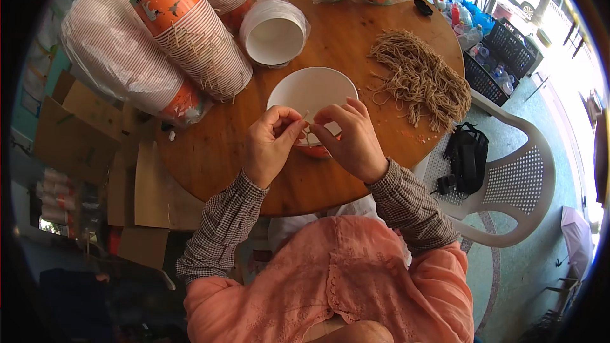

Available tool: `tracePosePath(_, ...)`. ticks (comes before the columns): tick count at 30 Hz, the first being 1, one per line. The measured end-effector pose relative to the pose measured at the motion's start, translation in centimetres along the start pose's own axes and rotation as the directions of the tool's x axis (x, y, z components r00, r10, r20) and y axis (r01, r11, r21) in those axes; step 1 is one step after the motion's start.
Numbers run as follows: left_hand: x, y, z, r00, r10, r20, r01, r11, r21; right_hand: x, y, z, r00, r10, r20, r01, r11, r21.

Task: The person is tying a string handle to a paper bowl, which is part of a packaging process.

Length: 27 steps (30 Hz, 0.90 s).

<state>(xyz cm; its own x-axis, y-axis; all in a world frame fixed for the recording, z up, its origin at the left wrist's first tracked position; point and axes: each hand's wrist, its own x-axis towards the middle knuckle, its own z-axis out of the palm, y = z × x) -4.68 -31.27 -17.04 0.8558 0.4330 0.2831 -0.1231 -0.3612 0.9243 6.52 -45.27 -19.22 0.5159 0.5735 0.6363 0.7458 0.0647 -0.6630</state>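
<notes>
A large paper tub, white inside with an orange outer wall, stands on the wooden table in front of me. Over its near rim my two hands meet. My left hand is closed in a pinch on a thin piece of beige string. Close beside it, my right hand pinches the same string between thumb and forefinger, its other fingers raised. Fingers hide part of the string and of the near rim. To the right lies a loose heap of beige string.
Tall nested stacks of paper tubs lean at the left, one with string ends hanging along it. A plastic-wrapped white tub stands behind. Cardboard boxes stand left of the round table; a white chair holding a black bag is at the right.
</notes>
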Motion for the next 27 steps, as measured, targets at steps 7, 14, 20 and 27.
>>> tracePosePath(7, 0.0, -0.3, 0.1, 0.998, 0.051, -0.032, -0.051, 0.998, 0.030, -0.4, 0.2, 0.3, 0.998, -0.029, 0.062, 0.032, 0.998, -0.049)
tracePosePath(14, -0.1, -0.3, 0.3, 0.996, 0.072, -0.051, -0.071, 0.997, 0.030, -0.2, -0.1, 0.5, 0.998, -0.038, 0.050, 0.041, 0.997, -0.069)
tracePosePath(20, 0.0, -0.2, 0.4, 0.961, 0.273, -0.052, -0.234, 0.895, 0.380, -0.3, -0.2, 0.3, 0.996, -0.087, 0.033, 0.091, 0.989, -0.116)
tracePosePath(27, 0.1, 0.3, 0.1, 0.895, 0.441, 0.066, -0.401, 0.730, 0.553, -0.1, -0.1, 0.0, 0.991, -0.128, 0.023, 0.130, 0.981, -0.143)
